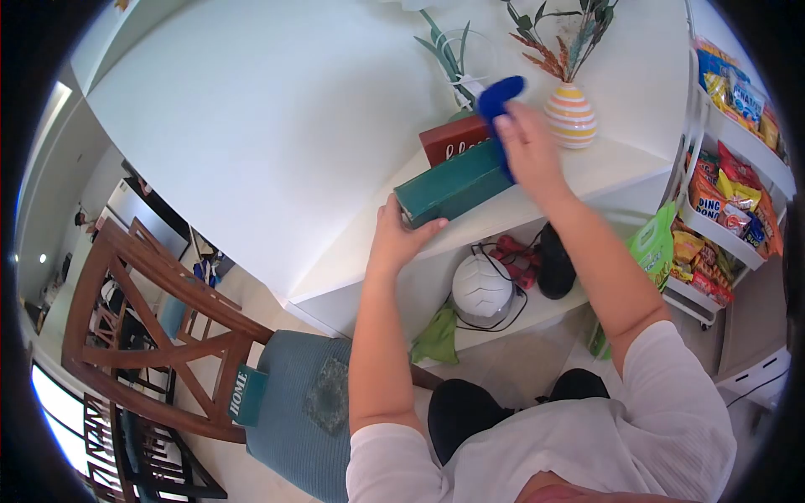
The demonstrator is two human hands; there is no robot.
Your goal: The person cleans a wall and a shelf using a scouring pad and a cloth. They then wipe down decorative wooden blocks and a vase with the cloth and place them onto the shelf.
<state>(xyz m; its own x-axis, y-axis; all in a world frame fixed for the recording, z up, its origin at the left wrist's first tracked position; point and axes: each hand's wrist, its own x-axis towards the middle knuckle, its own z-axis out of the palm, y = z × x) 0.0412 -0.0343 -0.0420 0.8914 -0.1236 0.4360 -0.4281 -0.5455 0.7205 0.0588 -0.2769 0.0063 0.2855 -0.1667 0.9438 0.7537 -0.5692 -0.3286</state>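
Note:
My left hand (396, 236) grips the near left end of a long green box (457, 186), with the thumb on its front side. The box sits tilted above the white shelf top (352, 243). At the box's far right end, my right hand (530, 149) holds a dark blue cloth (501, 94), which is partly blurred and hangs down against the box. Behind the green box stands a red-brown block (444, 141) with white lettering, partly hidden.
A striped vase (571, 117) with dried stems stands right of my right hand. A white helmet-like object (482, 287) and cables lie on the lower shelf. A snack cart (738, 222) is at right. A wooden chair (168, 352) holds a "HOME" block (248, 395).

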